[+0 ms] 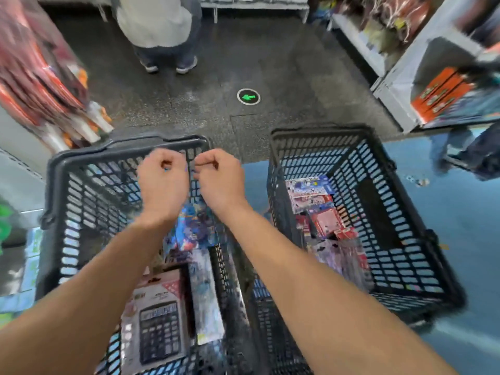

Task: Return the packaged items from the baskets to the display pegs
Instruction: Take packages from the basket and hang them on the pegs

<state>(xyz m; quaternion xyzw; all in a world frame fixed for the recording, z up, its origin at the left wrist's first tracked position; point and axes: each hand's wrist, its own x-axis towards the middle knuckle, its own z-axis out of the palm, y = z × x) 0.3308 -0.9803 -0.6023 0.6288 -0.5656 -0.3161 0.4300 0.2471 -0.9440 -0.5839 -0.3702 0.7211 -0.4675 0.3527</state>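
In the head view, the left grip and right grip are curled up side by side over the left basket; I cannot tell if they pinch anything. A calculator pack and a blue packet lie in it, and red packs lie in the right basket. I think it is best to lift one packet by its top, so its hole meets a peg.

Black mesh baskets; green arrow; red packets.
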